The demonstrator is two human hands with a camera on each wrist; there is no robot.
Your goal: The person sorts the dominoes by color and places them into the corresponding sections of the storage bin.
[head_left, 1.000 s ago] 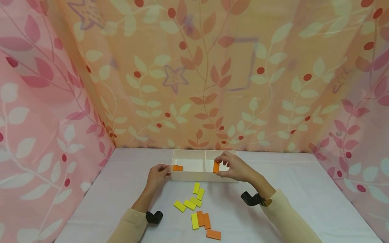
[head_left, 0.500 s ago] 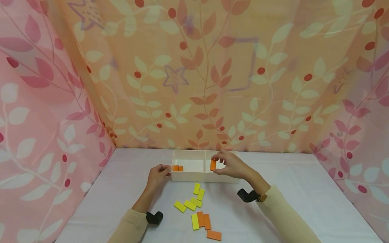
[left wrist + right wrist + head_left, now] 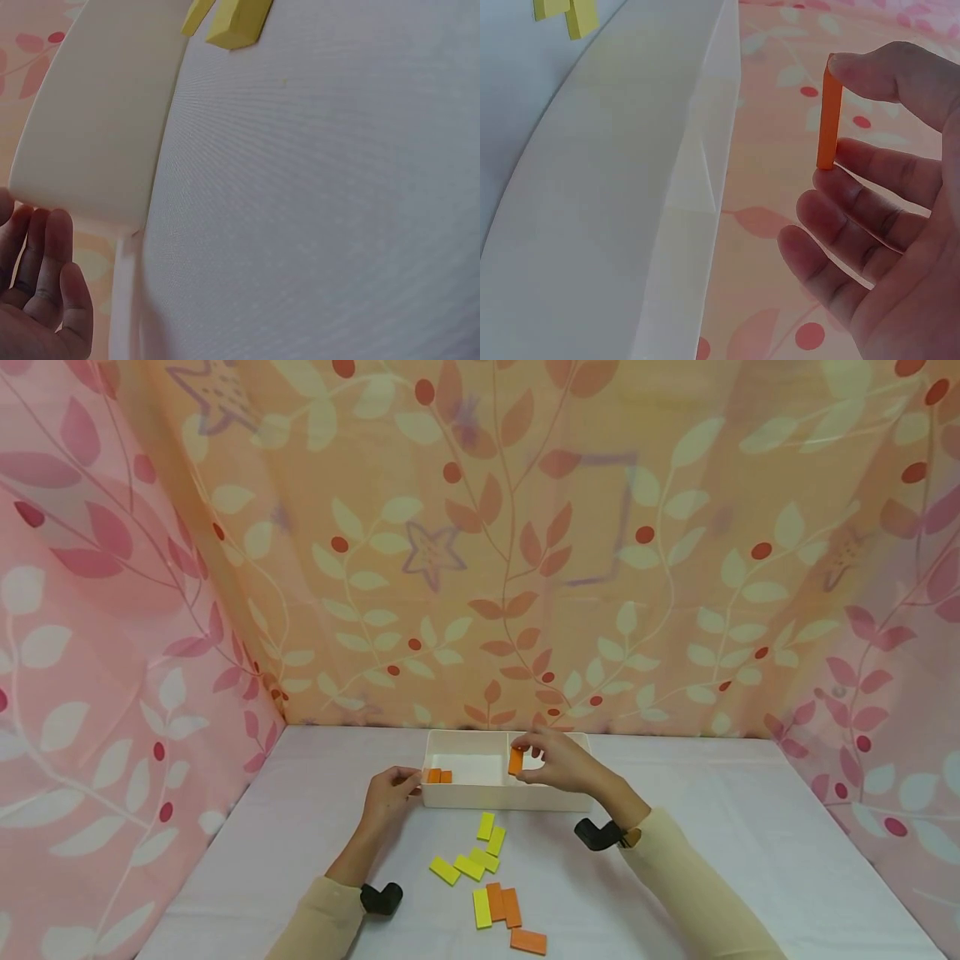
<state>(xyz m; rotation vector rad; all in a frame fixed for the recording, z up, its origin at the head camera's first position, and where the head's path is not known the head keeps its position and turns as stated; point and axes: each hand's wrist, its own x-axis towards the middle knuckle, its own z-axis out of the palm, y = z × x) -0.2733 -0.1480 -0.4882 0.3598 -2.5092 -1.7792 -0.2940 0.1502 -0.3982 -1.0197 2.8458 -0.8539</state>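
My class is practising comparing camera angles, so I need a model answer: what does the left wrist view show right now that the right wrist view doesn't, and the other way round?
Only the left wrist view: the left hand, at one end of the white box.

Only the right wrist view: the right hand, pinching an orange block.

Both: the white box's outer wall, parts of two yellow blocks, the pale tabletop and some patterned cloth.

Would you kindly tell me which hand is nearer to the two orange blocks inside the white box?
Left. The left hand is at the left end of the white box, close to those orange blocks; the right hand is farther, toward the right end.
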